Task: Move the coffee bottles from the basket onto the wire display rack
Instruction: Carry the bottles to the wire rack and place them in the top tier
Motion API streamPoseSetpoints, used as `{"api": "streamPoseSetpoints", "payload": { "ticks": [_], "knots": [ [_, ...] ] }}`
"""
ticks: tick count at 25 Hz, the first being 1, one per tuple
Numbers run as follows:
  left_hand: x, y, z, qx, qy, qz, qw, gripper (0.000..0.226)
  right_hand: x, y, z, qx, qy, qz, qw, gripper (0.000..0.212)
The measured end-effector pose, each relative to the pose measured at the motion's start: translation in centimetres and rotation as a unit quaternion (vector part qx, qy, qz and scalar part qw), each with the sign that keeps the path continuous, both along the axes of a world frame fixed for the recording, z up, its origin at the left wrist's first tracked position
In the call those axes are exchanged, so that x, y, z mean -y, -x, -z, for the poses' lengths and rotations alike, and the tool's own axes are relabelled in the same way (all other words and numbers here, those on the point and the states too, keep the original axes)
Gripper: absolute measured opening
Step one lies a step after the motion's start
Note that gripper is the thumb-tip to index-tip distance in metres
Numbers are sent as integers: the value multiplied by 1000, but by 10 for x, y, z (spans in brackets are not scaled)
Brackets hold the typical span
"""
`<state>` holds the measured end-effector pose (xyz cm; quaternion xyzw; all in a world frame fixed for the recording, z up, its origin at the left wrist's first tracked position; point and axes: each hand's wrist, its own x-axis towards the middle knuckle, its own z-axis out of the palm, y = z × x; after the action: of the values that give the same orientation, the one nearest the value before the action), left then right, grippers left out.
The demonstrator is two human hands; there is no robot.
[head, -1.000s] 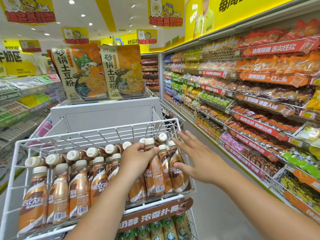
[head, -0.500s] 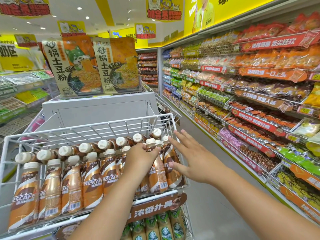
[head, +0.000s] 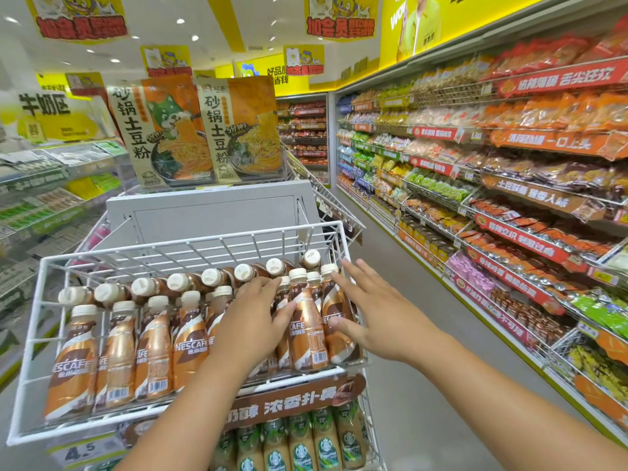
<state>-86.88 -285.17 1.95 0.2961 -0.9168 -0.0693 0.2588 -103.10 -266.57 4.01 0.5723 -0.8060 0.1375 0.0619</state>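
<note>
— Moved since a moment ago? Left hand [head: 253,321] slid a little toward the near left, off the bottle necks; right hand [head: 370,309] barely shifted.

— State of the hands? Left: fingers fairly straight, laid flat over the coffee bottles [head: 153,348] right of the middle, thumb touching one bottle's shoulder. Right: spread wide, thumb and fingers against the rightmost bottle [head: 334,314], not curled round it.

— Where are the bottles? Standing in a front row in the white wire rack [head: 190,244], more lying on their sides behind, caps facing near.

— Anything else? Green-labelled bottles [head: 302,447] on the tier below, a brown sign [head: 292,404] between tiers, noodle packs [head: 200,130] farther off, snack shelves [head: 509,185] along the right.
</note>
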Motion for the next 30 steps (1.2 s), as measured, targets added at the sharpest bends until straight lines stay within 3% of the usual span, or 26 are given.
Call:
{"api": "streamPoseSetpoints", "payload": {
  "ticks": [9, 18, 23, 30],
  "knots": [
    [-38, -39, 20, 120, 87, -50, 988, 80, -22, -11, 16, 15, -26, -33, 999, 95],
    [-110, -78, 24, 157, 113, -77, 978, 75, -78, -46, 28, -1, -15, -39, 999, 84],
    [-142, -128, 28, 163, 119, -59, 978, 79, -134, -103, 35, 12, -11, 21, 1000, 92],
    [-223, -179, 52, 148, 123, 51, 980, 77, -251, -215, 62, 5, -13, 173, 985, 80]
  ]
}}
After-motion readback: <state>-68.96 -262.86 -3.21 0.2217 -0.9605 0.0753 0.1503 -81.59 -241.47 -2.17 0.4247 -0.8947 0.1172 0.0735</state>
